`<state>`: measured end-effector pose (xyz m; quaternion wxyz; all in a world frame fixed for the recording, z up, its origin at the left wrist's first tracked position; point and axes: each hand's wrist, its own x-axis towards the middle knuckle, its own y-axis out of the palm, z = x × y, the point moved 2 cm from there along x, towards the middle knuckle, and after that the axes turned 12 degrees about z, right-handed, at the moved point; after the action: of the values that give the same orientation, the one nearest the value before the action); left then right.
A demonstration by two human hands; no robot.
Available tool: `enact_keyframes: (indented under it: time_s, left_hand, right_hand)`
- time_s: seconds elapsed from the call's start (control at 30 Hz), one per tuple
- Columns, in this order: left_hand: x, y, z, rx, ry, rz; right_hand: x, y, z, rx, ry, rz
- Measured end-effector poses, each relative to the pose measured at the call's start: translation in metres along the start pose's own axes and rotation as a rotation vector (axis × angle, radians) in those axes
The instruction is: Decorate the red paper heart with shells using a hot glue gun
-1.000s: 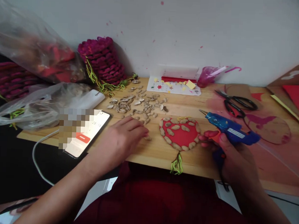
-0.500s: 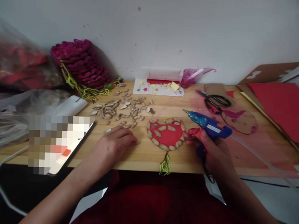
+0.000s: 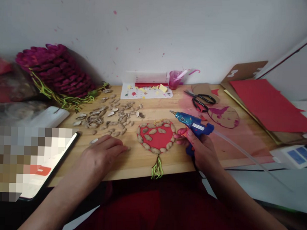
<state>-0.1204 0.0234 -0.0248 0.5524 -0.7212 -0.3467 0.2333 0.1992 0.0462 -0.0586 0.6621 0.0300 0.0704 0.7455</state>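
Observation:
A red heart-shaped piece (image 3: 160, 138) lies in front of me, edged with peanut shells, with a few more shells on its upper left. A green yarn tassel (image 3: 157, 168) hangs from its lower tip. My right hand (image 3: 201, 147) grips a blue hot glue gun (image 3: 193, 123), fingers at its trigger; its nozzle points left, above the heart's upper right edge. My left hand (image 3: 104, 157) rests on the table left of the heart, fingers together, with a peanut shell (image 3: 128, 148) showing at the fingertips. Behind this hand, loose peanut shells (image 3: 95, 121) lie scattered.
A phone (image 3: 51, 168), partly blurred out, lies at left. Behind it leans a stack of magenta braided pieces (image 3: 59, 71). Black-handled scissors (image 3: 201, 100), a pink cup (image 3: 174, 80) and a star-strewn sheet (image 3: 126, 94) are farther back. Red sheets (image 3: 269, 105) lie at right.
The camera has turned right, so most things sit farther left in view. A white device with blue panels now shows at the right edge. Both hands keep nearly the same pose.

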Motion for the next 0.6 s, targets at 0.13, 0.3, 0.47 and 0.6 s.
enact_keyframes:
  time_s: [0.13, 0.3, 0.47, 0.6]
  left_hand:
    - [0.002, -0.001, 0.0, 0.039, 0.016, -0.035]
    - [0.002, 0.008, 0.005, 0.084, 0.012, -0.081]
    - [0.0, 0.008, 0.007, 0.088, -0.014, -0.033]
    - [0.008, -0.005, -0.002, 0.047, 0.005, -0.092]
  right_hand:
    - [0.0, 0.0, -0.001, 0.003, -0.007, 0.014]
    - [0.001, 0.001, 0.0, -0.001, -0.007, 0.021]
    - [0.001, 0.002, 0.0, 0.013, -0.004, 0.03]
    - [0.001, 0.002, 0.001, 0.013, -0.009, 0.033]
